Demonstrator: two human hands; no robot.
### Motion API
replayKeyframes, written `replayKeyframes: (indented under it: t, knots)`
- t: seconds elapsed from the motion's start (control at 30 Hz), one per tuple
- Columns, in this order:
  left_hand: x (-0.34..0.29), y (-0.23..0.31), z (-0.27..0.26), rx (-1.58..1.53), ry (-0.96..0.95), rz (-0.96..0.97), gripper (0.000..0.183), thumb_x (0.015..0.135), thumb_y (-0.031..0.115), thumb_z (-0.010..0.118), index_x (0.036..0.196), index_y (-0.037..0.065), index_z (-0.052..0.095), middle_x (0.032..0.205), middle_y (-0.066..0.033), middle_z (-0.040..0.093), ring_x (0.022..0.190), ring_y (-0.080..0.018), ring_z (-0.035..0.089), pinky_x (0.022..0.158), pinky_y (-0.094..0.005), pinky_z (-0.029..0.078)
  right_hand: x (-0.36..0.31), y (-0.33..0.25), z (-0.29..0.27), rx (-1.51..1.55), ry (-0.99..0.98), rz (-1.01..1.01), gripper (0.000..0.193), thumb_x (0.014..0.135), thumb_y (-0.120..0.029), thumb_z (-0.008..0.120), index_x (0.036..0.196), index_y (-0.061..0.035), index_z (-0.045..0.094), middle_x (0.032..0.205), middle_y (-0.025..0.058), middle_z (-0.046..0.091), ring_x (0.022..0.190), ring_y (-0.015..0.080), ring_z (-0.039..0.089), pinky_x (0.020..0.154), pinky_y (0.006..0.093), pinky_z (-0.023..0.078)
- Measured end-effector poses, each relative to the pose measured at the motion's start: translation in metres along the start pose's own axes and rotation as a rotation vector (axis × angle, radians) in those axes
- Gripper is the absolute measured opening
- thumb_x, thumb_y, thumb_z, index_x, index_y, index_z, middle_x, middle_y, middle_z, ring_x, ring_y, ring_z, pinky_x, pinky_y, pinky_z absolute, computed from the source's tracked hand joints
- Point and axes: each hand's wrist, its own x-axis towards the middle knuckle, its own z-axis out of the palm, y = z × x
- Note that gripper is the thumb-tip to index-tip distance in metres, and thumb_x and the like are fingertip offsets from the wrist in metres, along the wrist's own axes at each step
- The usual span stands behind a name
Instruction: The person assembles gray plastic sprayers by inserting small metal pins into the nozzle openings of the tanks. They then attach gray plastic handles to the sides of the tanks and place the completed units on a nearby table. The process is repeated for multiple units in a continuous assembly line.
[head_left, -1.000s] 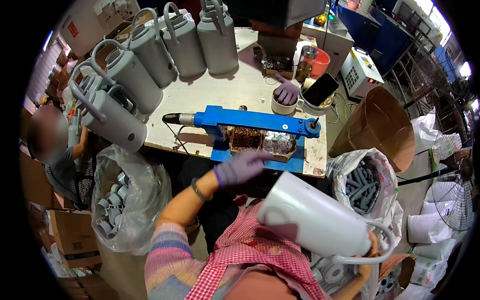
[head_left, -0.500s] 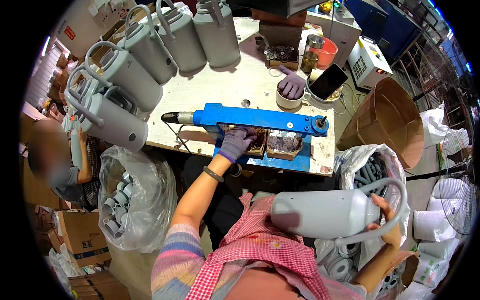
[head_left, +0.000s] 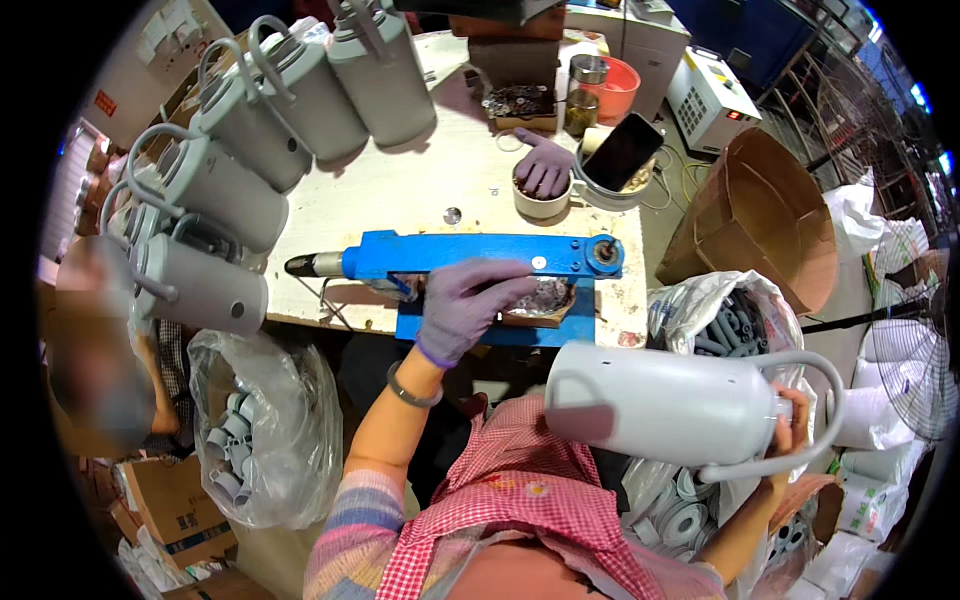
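My right hand (head_left: 790,428), bare, grips the neck end of a grey insulated jug (head_left: 660,405), which lies sideways above my lap. Its curved handle (head_left: 832,385) loops past my wrist, and small holes show in its side. My left hand (head_left: 465,312), in a grey-purple glove, is over the near side of a blue arm-like bench tool (head_left: 480,255). Its fingers point right and come close together at the tips; a tiny thing shows by them, too small to name. Beneath that hand is an open box of small shiny parts (head_left: 545,298).
Several grey jugs (head_left: 380,85) stand along the table's left. Further right are a mug with a spare glove (head_left: 543,175), a phone (head_left: 622,150) and a glass jar (head_left: 583,95). Bags of grey parts (head_left: 265,430) flank me. A person (head_left: 110,350) sits at far left.
My left hand has risen out of a box of small dark parts and moved right across the blue tool's near side. The jug stays in my right hand. The whole view has shifted slightly.
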Motion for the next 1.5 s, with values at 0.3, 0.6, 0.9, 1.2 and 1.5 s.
replayKeyframes:
  t: [0.3,0.6,0.9,1.2,1.5]
  knots:
    - [0.074,-0.008,0.076,0.257,-0.095,0.313,0.018,0.088,0.018,0.068,0.099,0.006,0.073,0.091,-0.0120,0.071,0.077,-0.0240,0.069,0.069,-0.0321,0.054,-0.009,0.057,-0.055,0.390,0.540,-0.024,0.060,0.087,-0.038,0.048,0.133,0.0009,0.049,0.126,0.0202,0.059,0.118,0.0300,0.056,0.103,0.0411,0.044]
    - [0.080,0.001,0.071,0.430,-0.210,0.297,0.020,0.086,0.016,0.073,0.102,0.004,0.074,0.091,-0.0116,0.074,0.078,-0.0197,0.071,0.073,-0.0293,0.056,-0.008,0.078,-0.049,0.462,0.611,-0.005,0.059,0.090,-0.039,0.044,0.133,0.0003,0.049,0.125,0.0189,0.060,0.116,0.0292,0.058,0.100,0.0407,0.047]
    - [0.084,-0.003,0.067,0.368,-0.290,0.253,0.022,0.091,0.020,0.068,0.104,0.003,0.071,0.087,-0.0120,0.070,0.077,-0.0209,0.070,0.071,-0.0312,0.054,0.000,0.080,-0.033,0.495,0.604,-0.023,0.058,0.093,-0.040,0.039,0.134,-0.0004,0.050,0.125,0.0177,0.061,0.115,0.0284,0.059,0.098,0.0403,0.049]
    - [0.071,-0.006,0.040,0.377,-0.185,0.373,0.046,0.082,0.028,0.077,0.120,0.005,0.065,0.119,-0.0146,0.064,0.109,-0.0296,0.061,0.094,-0.0399,0.048,0.008,0.050,-0.004,0.502,0.529,-0.114,0.057,0.096,-0.041,0.035,0.134,-0.0010,0.050,0.125,0.0164,0.062,0.113,0.0276,0.061,0.096,0.0398,0.051]
    - [0.026,-0.045,0.008,0.916,0.012,0.726,0.040,0.074,0.018,0.079,0.112,0.012,0.070,0.111,-0.0084,0.065,0.105,-0.0281,0.061,0.085,-0.0381,0.050,0.000,0.028,0.011,0.464,0.304,-0.236,0.057,0.097,-0.042,0.034,0.134,-0.0018,0.051,0.121,0.0165,0.063,0.110,0.0267,0.063,0.093,0.0386,0.054]
